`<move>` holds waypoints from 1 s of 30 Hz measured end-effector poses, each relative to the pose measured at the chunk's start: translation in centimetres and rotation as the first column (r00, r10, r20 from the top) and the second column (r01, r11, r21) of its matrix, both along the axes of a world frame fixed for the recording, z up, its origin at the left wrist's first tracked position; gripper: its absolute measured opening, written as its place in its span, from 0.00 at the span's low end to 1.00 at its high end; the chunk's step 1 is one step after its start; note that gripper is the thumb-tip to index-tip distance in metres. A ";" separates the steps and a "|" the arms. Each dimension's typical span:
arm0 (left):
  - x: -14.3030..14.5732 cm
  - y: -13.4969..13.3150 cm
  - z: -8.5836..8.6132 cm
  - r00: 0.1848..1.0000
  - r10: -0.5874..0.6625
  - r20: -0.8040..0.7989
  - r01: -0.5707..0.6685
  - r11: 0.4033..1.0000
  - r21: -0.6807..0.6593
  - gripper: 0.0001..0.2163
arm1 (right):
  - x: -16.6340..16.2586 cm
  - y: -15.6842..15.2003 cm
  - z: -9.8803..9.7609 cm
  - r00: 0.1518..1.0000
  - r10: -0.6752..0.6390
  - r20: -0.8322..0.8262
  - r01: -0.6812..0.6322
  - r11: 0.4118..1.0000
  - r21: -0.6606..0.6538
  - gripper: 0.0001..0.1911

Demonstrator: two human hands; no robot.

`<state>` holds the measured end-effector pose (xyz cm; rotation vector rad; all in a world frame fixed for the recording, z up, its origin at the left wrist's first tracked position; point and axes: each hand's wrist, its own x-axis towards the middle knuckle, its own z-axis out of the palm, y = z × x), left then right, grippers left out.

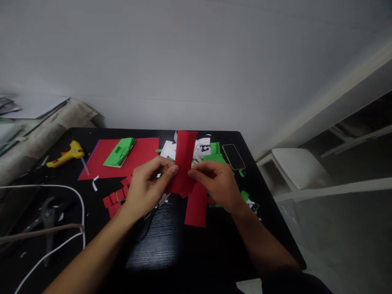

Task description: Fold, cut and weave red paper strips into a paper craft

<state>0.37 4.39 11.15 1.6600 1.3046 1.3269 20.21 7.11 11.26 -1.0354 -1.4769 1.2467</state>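
Between my two hands a red paper strip (185,157) stands upright above the table, with a lengthwise crease near its right side. My left hand (150,183) pinches its left edge between thumb and fingers. On the opposite edge, the thumb and forefinger of my right hand (216,181) are closed. Below them another red paper strip (196,208) lies on the black table. Small red paper pieces (114,200) are scattered by my left wrist. White paper scraps (202,147) and green paper (214,155) lie behind the held strip, which partly hides them.
A red sheet (147,157) carries a stack of folded green paper (119,152) at the back left. Beside it rests a yellow glue gun (69,154). Pliers (49,218) and a white cable (81,200) are at left. A phone (233,157) lies near the right edge; a white stool (290,167) stands beyond.
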 end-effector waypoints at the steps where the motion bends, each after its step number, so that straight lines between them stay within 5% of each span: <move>1: 0.0 0.0 0.0 1.000 0.003 0.006 -0.003 1.000 -0.001 0.07 | 0.0 0.0 0.1 1.000 0.002 0.000 -0.002 1.000 0.004 0.06; 18: -1.5 0.8 1.2 0.966 0.238 0.102 -0.239 0.971 -0.002 0.06 | 1.4 0.3 0.7 0.985 0.075 0.156 -0.087 0.994 0.072 0.07; 24: -0.8 0.7 1.1 0.992 0.126 0.000 -0.125 0.986 0.110 0.04 | 0.4 -0.2 0.4 0.999 0.001 0.032 -0.006 0.986 0.169 0.12; 27: -0.4 0.6 0.9 0.998 0.064 0.009 -0.064 0.996 0.058 0.05 | 0.0 -0.3 0.2 1.000 -0.002 0.029 -0.005 0.977 0.212 0.13; 30: -0.1 0.5 0.7 0.998 -0.008 0.070 0.010 0.999 -0.035 0.07 | -0.2 -0.3 0.0 0.998 0.047 -0.028 -0.044 0.992 0.116 0.11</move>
